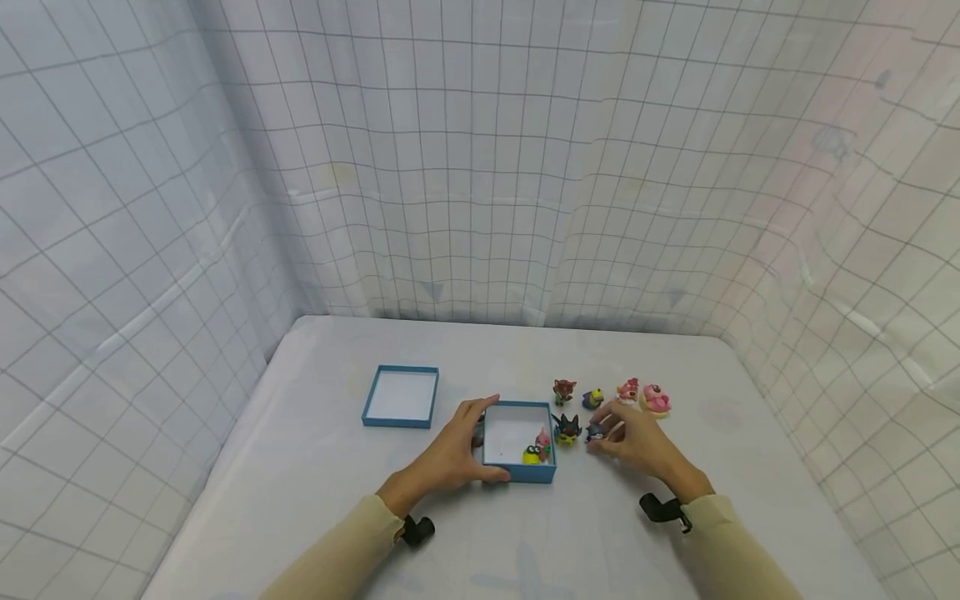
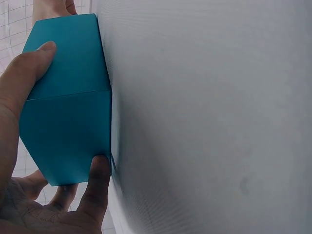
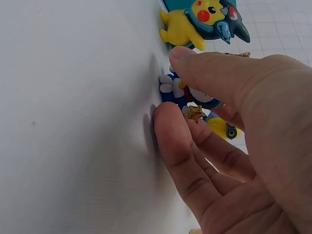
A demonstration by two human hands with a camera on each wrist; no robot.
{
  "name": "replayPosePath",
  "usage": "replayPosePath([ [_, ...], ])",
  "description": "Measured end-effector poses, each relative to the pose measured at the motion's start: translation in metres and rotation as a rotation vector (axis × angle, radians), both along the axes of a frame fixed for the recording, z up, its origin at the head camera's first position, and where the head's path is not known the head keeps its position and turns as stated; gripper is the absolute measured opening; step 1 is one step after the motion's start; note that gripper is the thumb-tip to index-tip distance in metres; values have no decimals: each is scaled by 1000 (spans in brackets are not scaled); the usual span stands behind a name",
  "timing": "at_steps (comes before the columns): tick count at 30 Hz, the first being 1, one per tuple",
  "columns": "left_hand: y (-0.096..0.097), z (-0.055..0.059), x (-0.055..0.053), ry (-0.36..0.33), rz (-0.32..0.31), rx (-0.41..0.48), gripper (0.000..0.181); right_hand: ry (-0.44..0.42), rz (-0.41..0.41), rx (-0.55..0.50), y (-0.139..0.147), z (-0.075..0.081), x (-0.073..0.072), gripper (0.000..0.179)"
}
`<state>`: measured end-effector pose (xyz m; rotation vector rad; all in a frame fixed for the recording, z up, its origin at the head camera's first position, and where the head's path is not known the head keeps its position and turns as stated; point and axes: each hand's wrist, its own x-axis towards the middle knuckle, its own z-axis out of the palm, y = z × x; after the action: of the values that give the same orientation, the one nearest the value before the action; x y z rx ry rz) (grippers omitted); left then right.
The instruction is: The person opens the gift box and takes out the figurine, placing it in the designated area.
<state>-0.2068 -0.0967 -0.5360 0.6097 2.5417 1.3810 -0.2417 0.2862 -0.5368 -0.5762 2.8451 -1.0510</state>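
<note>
My left hand [image 1: 448, 457] holds the open blue box [image 1: 531, 474] at its left side, with the thumb on the front wall. In the left wrist view that thumb [image 2: 39, 59] lies on one blue wall and the fingers on another. Inside the box are a yellow figurine [image 1: 531, 455] and a pink figurine [image 1: 543, 443]. My right hand [image 1: 637, 437] pinches a small blue-and-white figurine [image 3: 168, 87] with a gold star, on the table. Beside it, near the box's right wall, stands a yellow figurine in a dark hood [image 3: 185, 27].
A shallow blue-rimmed lid [image 1: 401, 395] lies left of the box. Behind the right hand are a brown figurine [image 1: 564, 391], a blue-and-yellow one [image 1: 593, 398] and two pink ones [image 1: 656, 400]. A white gridded curtain [image 1: 480, 167] surrounds the white table [image 1: 480, 533].
</note>
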Motion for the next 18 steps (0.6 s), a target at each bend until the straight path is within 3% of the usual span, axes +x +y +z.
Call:
replayPosePath([
  [18, 0, -2, -1, -3, 5, -4, 124, 8, -9, 29, 0, 1, 2, 40],
])
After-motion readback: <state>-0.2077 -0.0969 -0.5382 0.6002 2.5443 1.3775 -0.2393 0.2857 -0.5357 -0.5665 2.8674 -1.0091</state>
